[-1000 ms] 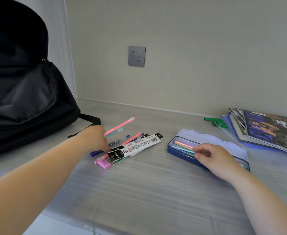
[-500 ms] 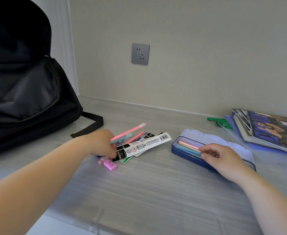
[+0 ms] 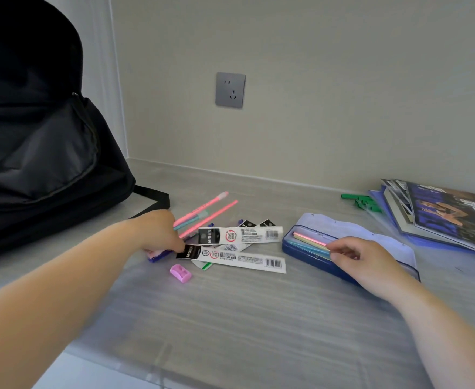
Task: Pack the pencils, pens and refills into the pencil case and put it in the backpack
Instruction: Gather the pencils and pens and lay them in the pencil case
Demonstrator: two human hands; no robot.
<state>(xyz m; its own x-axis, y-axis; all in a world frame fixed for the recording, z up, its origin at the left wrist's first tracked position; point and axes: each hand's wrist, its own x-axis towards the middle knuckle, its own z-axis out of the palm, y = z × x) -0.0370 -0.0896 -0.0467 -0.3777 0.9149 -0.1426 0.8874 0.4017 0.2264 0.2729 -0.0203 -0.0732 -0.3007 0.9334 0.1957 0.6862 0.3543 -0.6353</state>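
An open blue pencil case (image 3: 295,249) lies right of centre, its pale lid (image 3: 343,226) folded back. Several pastel pencils (image 3: 309,238) lie inside it, and my right hand (image 3: 362,261) rests on the case with its fingertips closed on their ends. Left of the case is a loose pile: two pink pens (image 3: 211,206), white refill packs (image 3: 242,234) and a blue pen (image 3: 158,256). My left hand (image 3: 158,231) reaches into the pile and pinches the black end of the lower refill pack (image 3: 244,261). The black backpack (image 3: 34,136) stands at the far left.
A pink sharpener (image 3: 180,273) lies just in front of the pile. The backpack's strap (image 3: 152,196) trails behind my left hand. Stacked books and magazines (image 3: 441,217) and a green plastic piece (image 3: 362,202) sit at the right by the wall. A socket (image 3: 230,89) is on the wall.
My left hand came down from holding pink pens in the air; the pens now lie on the pile. The lower refill pack has swung out to the right. My right hand stayed on the case.
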